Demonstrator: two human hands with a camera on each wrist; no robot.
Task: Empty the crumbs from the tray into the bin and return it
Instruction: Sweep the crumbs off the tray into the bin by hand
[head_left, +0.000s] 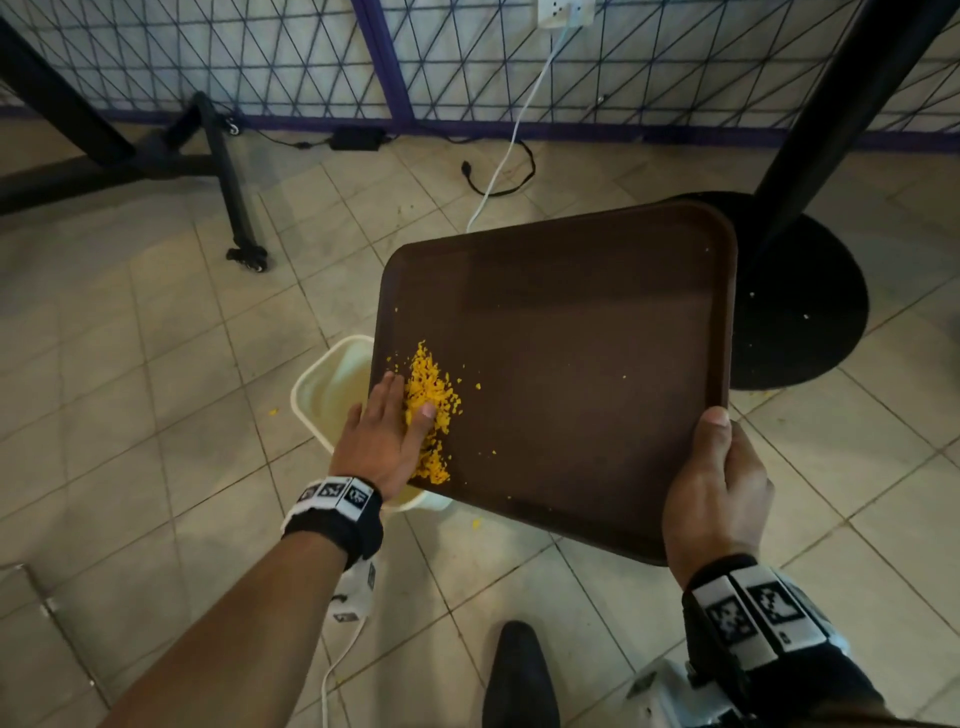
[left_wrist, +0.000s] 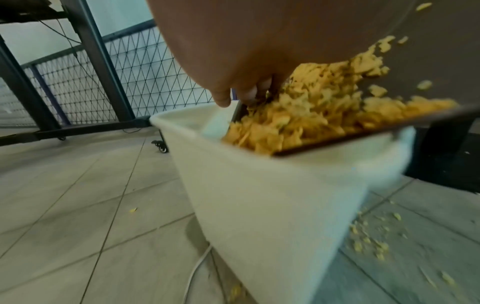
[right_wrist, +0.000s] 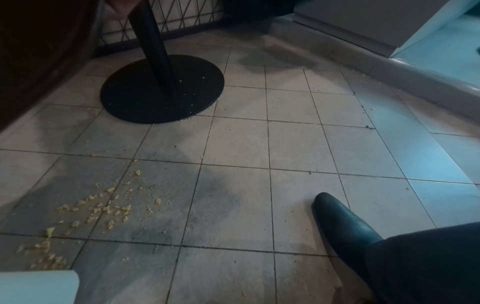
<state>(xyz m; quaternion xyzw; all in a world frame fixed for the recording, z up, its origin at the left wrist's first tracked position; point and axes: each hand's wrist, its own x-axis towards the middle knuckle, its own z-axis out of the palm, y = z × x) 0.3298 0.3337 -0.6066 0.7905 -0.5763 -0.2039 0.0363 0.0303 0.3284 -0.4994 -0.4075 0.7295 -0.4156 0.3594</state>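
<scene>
Closest to the head camera, the right hand (head_left: 719, 483) grips the near right corner of the brown tray (head_left: 597, 332), thumb pressed flat on the tray's upper face by the rim and the other fingers curled out of sight beneath it; the wrist is bent back and carries a band of black-and-white markers. That grip holds the tray tilted, its left edge lowered over the cream bin (head_left: 324, 389) standing on the tiled floor (head_left: 156, 364). The left arm reaches forward from the lower left, and the left hand (head_left: 387, 436) lies palm down on the tray's low left edge with its fingers straight and close together, holding nothing. Yellow crumbs (head_left: 431, 410) are heaped right against those fingers, on their thumb side, and run back along the hand to the tray's near left corner; a few stray bits lie scattered further across the tray towards the right hand. From the left wrist camera the fingertips (left_wrist: 223, 98) sit just above the bin's rim, with the crumb pile (left_wrist: 311, 115) spilling over the tray's edge directly beside them. More crumbs (right_wrist: 103, 207) lie loose on the floor by the bin. Beyond the right thumb stands a black table base (head_left: 800, 301), and a dark shoe (head_left: 519, 675) shows below the tray.
</scene>
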